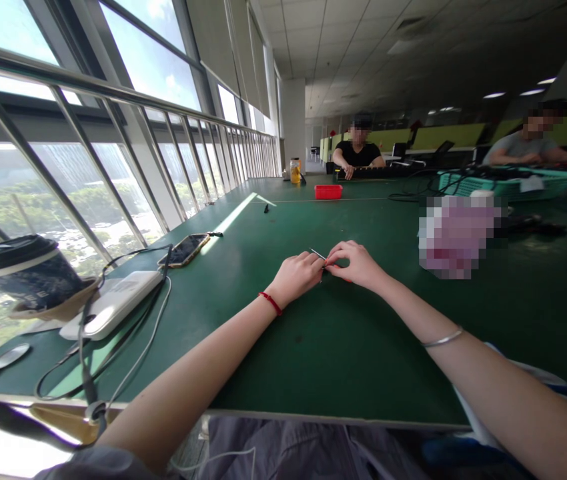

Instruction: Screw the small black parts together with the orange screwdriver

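Note:
Over the middle of the green table [273, 347], my left hand [299, 272] and my right hand [353, 262] meet fingertip to fingertip. The left fingers are closed around a thin, metal-looking rod [317, 254], whose end sticks up between the hands; its kind cannot be made out. Thumb and forefinger of the right hand pinch at the same spot, where a small red-orange bit shows; the rest of it is hidden by the fingers. A red cord circles my left wrist, and a silver bangle is on my right forearm.
At left are a lidded cup [28, 273], a white power strip [118, 303] with cables, and a phone [185, 250]. Further back lie a red tray [328, 193] and a teal basket [513, 187]. A blurred pinkish object [458, 237] stands right. Two people sit across.

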`<state>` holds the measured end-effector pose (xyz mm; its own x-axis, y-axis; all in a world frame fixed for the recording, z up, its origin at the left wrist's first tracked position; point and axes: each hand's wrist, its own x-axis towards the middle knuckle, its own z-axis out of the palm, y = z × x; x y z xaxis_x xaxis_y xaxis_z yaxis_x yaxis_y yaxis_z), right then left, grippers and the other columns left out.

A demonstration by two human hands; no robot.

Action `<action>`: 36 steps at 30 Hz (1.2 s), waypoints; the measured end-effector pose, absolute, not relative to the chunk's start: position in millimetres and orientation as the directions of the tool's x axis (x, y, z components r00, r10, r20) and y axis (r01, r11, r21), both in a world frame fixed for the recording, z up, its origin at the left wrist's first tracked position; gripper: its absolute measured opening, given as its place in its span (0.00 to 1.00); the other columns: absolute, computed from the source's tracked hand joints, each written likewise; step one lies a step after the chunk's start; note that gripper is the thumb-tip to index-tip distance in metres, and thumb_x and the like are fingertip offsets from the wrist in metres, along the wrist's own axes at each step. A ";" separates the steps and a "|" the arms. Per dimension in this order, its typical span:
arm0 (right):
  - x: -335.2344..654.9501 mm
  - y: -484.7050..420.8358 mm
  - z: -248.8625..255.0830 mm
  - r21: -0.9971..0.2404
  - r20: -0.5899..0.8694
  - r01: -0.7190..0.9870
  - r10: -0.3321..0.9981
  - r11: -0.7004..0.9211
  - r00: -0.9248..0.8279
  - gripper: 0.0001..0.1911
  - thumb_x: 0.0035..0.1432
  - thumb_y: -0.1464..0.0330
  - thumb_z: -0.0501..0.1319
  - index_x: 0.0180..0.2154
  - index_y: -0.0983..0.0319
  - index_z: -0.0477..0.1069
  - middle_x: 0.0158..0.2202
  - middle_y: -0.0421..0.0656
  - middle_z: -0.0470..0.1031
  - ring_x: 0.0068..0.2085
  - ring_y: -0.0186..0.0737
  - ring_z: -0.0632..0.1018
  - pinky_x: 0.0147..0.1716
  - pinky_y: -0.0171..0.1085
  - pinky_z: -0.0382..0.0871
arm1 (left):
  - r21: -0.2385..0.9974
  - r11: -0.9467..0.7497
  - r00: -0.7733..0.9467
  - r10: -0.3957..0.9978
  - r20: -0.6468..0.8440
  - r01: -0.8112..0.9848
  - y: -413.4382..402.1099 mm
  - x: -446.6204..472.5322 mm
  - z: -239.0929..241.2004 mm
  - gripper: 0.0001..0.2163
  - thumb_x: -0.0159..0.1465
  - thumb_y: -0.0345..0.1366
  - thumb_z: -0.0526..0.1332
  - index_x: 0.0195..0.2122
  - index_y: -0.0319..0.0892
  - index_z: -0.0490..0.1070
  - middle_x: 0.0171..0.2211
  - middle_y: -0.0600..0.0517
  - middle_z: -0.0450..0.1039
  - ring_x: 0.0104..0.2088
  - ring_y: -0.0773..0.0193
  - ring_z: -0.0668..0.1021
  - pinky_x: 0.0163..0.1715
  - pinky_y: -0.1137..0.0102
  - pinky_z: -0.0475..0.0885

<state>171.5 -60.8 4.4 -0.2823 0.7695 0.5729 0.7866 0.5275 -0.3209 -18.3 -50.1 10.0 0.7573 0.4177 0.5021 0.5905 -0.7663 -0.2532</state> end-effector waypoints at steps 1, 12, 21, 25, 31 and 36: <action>173.3 -61.4 5.5 -0.310 0.569 0.796 0.772 0.520 -0.283 0.03 0.49 0.68 0.63 0.26 0.57 0.76 0.35 0.42 0.75 0.40 0.43 0.71 0.42 0.46 0.63 | -0.200 -0.765 0.728 0.447 0.521 0.612 -50.0 -18.9 10.7 0.09 0.64 0.35 0.53 0.38 0.39 0.70 0.35 0.48 0.72 0.37 0.62 0.73 0.33 0.70 0.67; 182.5 -62.7 8.5 -0.250 0.481 0.818 0.799 0.518 -0.360 0.02 0.47 0.68 0.64 0.26 0.57 0.77 0.40 0.44 0.72 0.46 0.46 0.68 0.47 0.47 0.65 | 0.302 -0.767 0.671 0.641 0.373 0.566 -43.9 -22.8 2.1 0.07 0.59 0.37 0.59 0.34 0.45 0.77 0.34 0.53 0.73 0.37 0.64 0.74 0.37 0.72 0.68; 183.8 -62.0 7.4 -0.283 0.445 0.817 0.824 0.502 -0.352 0.02 0.47 0.68 0.64 0.26 0.57 0.77 0.40 0.44 0.71 0.46 0.47 0.68 0.48 0.48 0.65 | 0.211 -0.818 0.737 0.574 0.358 0.535 -48.5 -23.8 10.1 0.07 0.59 0.34 0.58 0.32 0.44 0.76 0.33 0.53 0.73 0.37 0.65 0.74 0.34 0.74 0.67; 185.2 -60.4 5.3 -0.297 0.453 0.804 0.818 0.514 -0.356 0.02 0.47 0.68 0.64 0.25 0.56 0.77 0.39 0.44 0.71 0.46 0.47 0.68 0.48 0.49 0.66 | 0.240 -0.821 0.740 0.570 0.357 0.518 -47.9 -25.6 11.4 0.07 0.59 0.34 0.57 0.33 0.44 0.76 0.34 0.53 0.73 0.35 0.66 0.74 0.33 0.74 0.68; 185.6 -59.5 3.3 -0.305 0.451 0.798 0.817 0.519 -0.359 0.02 0.47 0.67 0.64 0.25 0.55 0.77 0.39 0.44 0.71 0.45 0.47 0.69 0.47 0.50 0.66 | 0.263 -0.830 0.748 0.557 0.360 0.491 -45.2 -27.1 9.7 0.06 0.58 0.34 0.59 0.32 0.44 0.76 0.33 0.54 0.73 0.35 0.66 0.74 0.34 0.74 0.68; 184.8 -59.7 2.7 -0.311 0.442 0.794 0.819 0.522 -0.365 0.02 0.47 0.67 0.64 0.25 0.56 0.77 0.39 0.44 0.71 0.45 0.47 0.69 0.48 0.50 0.66 | 0.400 -0.786 0.683 0.612 0.398 0.471 -39.5 -25.5 1.6 0.04 0.56 0.32 0.60 0.29 0.41 0.75 0.31 0.53 0.73 0.33 0.67 0.74 0.34 0.74 0.69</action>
